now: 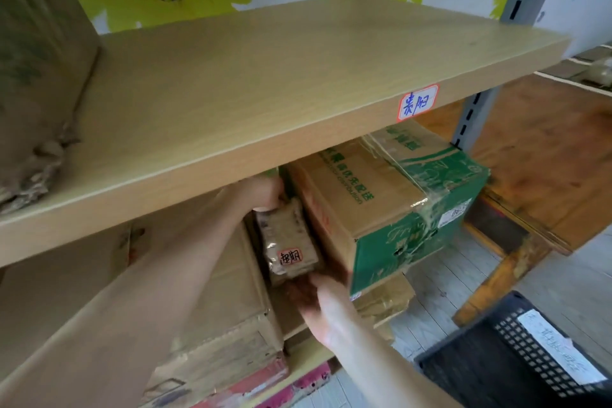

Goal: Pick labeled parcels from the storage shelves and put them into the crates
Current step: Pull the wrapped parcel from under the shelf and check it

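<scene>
A small brown parcel [289, 243] with a red-bordered handwritten label sits wedged on the lower shelf, between a plain carton [225, 291] on its left and a green-and-brown carton [381, 209] on its right. My left hand [261, 192] grips the parcel's far top end, partly hidden under the upper shelf board. My right hand [326, 305] reaches under the parcel's near end, fingers curled beneath it. A black perforated crate [516, 361] with a white paper label stands on the floor at the lower right.
The upper wooden shelf board [265, 93] carries a red-bordered label on its front edge and a worn cardboard box [36, 76] at its left. A grey slotted upright [477, 116] stands at the right. A wooden pallet-like platform [546, 175] lies beyond it.
</scene>
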Demonstrator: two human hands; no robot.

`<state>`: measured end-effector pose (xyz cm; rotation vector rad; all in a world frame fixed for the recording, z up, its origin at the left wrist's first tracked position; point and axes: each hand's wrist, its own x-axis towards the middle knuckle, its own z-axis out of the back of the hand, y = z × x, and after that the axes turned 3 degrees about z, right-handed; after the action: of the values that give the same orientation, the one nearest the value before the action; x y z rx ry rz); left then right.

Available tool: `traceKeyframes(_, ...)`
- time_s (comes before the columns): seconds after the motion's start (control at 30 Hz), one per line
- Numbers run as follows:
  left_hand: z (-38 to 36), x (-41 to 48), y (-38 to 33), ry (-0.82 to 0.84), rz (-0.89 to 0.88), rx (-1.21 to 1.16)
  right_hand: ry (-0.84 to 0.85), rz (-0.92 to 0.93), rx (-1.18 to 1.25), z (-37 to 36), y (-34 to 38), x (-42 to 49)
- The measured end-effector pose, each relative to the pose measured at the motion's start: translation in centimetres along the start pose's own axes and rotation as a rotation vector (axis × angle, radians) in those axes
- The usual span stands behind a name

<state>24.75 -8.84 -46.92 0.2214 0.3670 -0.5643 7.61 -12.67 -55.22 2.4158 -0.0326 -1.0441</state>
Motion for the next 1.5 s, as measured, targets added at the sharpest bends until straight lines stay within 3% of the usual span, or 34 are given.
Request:
traceKeyframes(0.33, -0.3, -12.2, -3.0, -0.306, 0.044, -0.412, 0.146, 0.070, -0.177, 4.7, 1.0, -7.7)
traceKeyframes(0.57, -3.8, -21.5, -7.0, -0.529, 0.087, -0.927, 0.269, 0.009, -0.151, 9.8, 0.2, -14.5)
traceKeyframes(0.73, -6.6, -25.4, -8.4, -0.612, 0.061, -0.952, 0.337, 0.043, -0.192, 13.6, -1.1, -17.0)
traceKeyframes(0.83, -8.2, -27.1, -9.1, -0.573, 0.012, -1.009, 0.286, 0.121, -0.349, 16.1, -1.7, -18.0)
traceKeyframes(1.0, -12.6, -29.0, -13.0, -0.393, -0.110, -1.116, 0.292, 0.191, -0.411, 20.8, -4.4, -21.3)
traceKeyframes(1.33, -17.8, -32.2, -28.3, -0.111, -0.221, -1.238, -0.142, 0.421, -0.190, 34.9, -5.8, -28.3)
traceKeyframes(1.5, -21.5, -34.7, -37.8, 0.199, -0.232, -1.355, -0.325, 0.426, 0.039, 43.0, -4.5, -30.9)
